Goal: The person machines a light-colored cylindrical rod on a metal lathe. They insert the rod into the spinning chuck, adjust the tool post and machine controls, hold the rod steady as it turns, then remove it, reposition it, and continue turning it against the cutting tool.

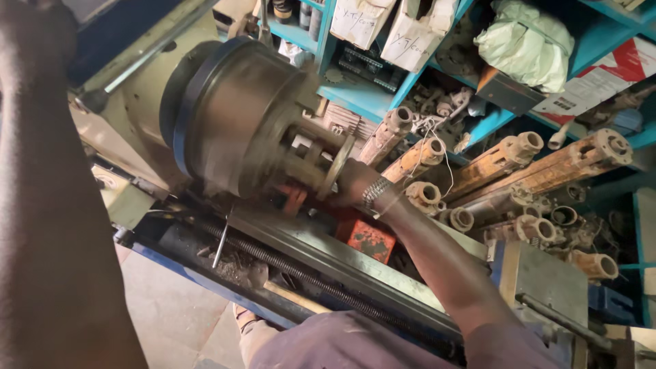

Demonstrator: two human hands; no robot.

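Note:
A large dark lathe chuck (232, 116) fills the upper middle, with a metal workpiece clamped in its jaws. My right hand (352, 179), a metal watch band on its wrist, reaches across the lathe bed and grips a thin round flange (339, 164) at the outer end of that workpiece. My left arm runs up the whole left edge of the view. My left hand (31, 24) is at the top left corner, dark and blurred, close to a long metal lever (147, 55). Whether it holds anything is hidden.
The lathe bed (342, 256) and its lead screw (287, 270) run diagonally below the chuck, with a red block (369, 238) on the bed. Behind stand blue shelves (355, 96) with boxes and parts. Several rusty flanged pipes (540, 167) lie stacked at right. A sandalled foot (244, 320) shows below.

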